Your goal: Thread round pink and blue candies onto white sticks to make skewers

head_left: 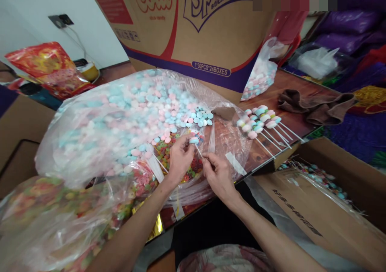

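The left hand (182, 155) pinches a pale blue candy (194, 141) between its fingertips; the right hand (218, 173) grasps the lower part of a white stick (199, 151), whose upper end meets the candy. Ring-shaped candies (164, 151) show around the left hand. Beyond, a large clear bag (50, 151) of pastel candies (144, 95) spreads across the table (256, 151); to its right lie candy-topped sticks (261, 121). A printed carton (208, 43) stands behind.

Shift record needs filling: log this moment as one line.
left hand: pinching pale-blue candy | right hand: holding white stick | loaded candy sticks: lying on table | large candy bag: beyond left hand
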Tool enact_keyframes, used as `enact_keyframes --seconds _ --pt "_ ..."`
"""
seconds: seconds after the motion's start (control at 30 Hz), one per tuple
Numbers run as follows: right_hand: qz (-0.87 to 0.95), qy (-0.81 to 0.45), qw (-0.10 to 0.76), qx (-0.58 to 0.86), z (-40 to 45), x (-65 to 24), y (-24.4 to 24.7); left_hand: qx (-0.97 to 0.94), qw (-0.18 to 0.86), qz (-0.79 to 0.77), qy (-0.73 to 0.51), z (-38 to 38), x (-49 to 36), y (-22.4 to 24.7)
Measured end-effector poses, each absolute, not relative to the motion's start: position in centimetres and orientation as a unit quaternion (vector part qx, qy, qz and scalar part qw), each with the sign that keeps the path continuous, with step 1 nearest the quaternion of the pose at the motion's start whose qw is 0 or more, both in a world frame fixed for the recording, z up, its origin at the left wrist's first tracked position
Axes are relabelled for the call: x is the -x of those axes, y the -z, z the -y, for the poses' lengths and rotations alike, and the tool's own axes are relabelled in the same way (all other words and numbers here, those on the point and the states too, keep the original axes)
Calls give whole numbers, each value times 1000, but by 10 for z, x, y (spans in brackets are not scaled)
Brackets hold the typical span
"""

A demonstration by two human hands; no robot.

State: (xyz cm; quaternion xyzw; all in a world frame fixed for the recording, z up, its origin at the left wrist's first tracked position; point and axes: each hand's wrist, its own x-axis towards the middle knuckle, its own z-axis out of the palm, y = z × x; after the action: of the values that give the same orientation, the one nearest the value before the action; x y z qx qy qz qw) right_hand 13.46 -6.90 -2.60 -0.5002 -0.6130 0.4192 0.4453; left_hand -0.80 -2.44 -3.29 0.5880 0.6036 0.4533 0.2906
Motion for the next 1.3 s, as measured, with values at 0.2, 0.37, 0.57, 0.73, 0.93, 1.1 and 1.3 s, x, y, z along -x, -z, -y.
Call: enact_keyframes --seconds 0.2,0.37,0.57,0.73,0.93,1.1,1.3 --pt "588 -421 476 501 70 -125 29 -630 223 -594 -448 34 0 18" --pt "577 -414 478 517 62 -137 30 -698 247 -552 -383 52 -17 12" --pt "643 -325 408 560 54 -178 35 -717 278 -551 -325 39 4 14" --pt "713 -216 349 569 59 -182 43 -725 68 -657 -195 9 45 11" --pt "749 -170 307 562 62 -178 49 -766 41 -635 -92 1 55 14" --pt "748 -170 299 568 61 -179 49 -758 53 -640 -117 0 59 16" --pt "749 -176 297 566 62 -179 48 -760 38 -637 -124 6 64 14"
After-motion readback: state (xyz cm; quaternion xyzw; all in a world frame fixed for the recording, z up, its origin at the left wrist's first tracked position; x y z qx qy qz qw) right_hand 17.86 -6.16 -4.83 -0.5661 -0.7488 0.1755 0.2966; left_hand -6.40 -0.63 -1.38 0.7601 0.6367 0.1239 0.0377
